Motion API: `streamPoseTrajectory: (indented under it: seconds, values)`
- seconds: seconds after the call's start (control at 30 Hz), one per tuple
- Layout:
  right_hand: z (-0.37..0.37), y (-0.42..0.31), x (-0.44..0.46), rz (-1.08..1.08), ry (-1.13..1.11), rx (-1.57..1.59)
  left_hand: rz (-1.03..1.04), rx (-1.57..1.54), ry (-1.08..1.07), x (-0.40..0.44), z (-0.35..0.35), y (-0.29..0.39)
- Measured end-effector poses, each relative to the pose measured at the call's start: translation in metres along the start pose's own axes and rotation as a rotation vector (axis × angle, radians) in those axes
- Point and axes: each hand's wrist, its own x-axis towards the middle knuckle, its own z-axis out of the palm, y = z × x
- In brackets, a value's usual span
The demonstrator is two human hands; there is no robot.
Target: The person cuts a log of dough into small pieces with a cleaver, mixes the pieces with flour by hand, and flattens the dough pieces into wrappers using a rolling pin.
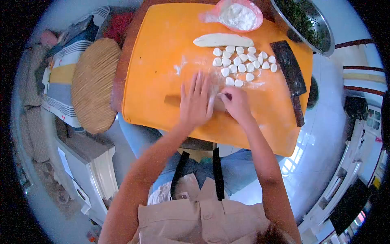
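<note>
On the orange board (158, 44), my left hand (196, 99) lies flat with its fingers stretched over a brown rolling pin (172, 99). Just right of it, my right hand (235, 103) is closed, pinching the edge of a thin white dough wrapper (219, 96). Part of the wrapper and of the pin is hidden by the hands. Several small white dough pieces (242, 68) lie beyond my right hand, and behind them is a long dough roll (223, 40). White flour is scattered around the pieces.
A pink bowl of flour (237, 17) stands at the board's far edge. At the far right is a metal bowl with chopped greens (300, 20). A dark cleaver (289, 67) lies along the right side. A round woven tray (95, 85) is left of the board.
</note>
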Motion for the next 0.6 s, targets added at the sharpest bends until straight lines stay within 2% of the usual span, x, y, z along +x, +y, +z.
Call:
streamPoseTrajectory:
  seconds: [0.07,0.13,0.17,0.23,0.3,0.33,0.43,0.53,0.57,0.6]
  values:
    - [0.002,0.002,-0.004,-0.023,0.041,0.073,0.024,0.029,-0.141,-0.053,-0.012,0.000]
    - [0.004,-0.001,-0.014,-0.080,0.048,0.088,0.047,0.061,-0.154,-0.046,-0.013,-0.001]
    - [0.003,-0.003,-0.018,-0.017,-0.052,-0.011,0.049,0.070,-0.160,-0.041,-0.012,0.000]
    - [-0.008,-0.022,-0.007,0.096,-0.227,-0.217,0.011,0.005,-0.027,0.002,-0.003,0.002]
    - [-0.003,-0.010,-0.002,0.049,-0.138,-0.191,-0.027,-0.041,0.058,0.025,0.005,0.000]
    - [0.000,-0.002,0.001,0.019,-0.091,-0.178,-0.012,-0.024,0.019,0.015,0.004,0.001]
    - [0.009,0.012,-0.009,0.034,0.120,0.144,0.047,0.009,-0.114,-0.056,-0.012,-0.001]
    - [0.000,-0.009,-0.021,0.146,-0.107,0.127,0.033,0.007,-0.159,-0.056,-0.011,0.001]
    - [-0.001,-0.013,-0.019,0.096,-0.141,-0.043,0.032,0.075,-0.115,-0.035,-0.005,0.001]
    - [-0.001,-0.011,-0.016,0.072,-0.103,-0.079,0.020,0.036,-0.033,-0.008,0.003,0.000]
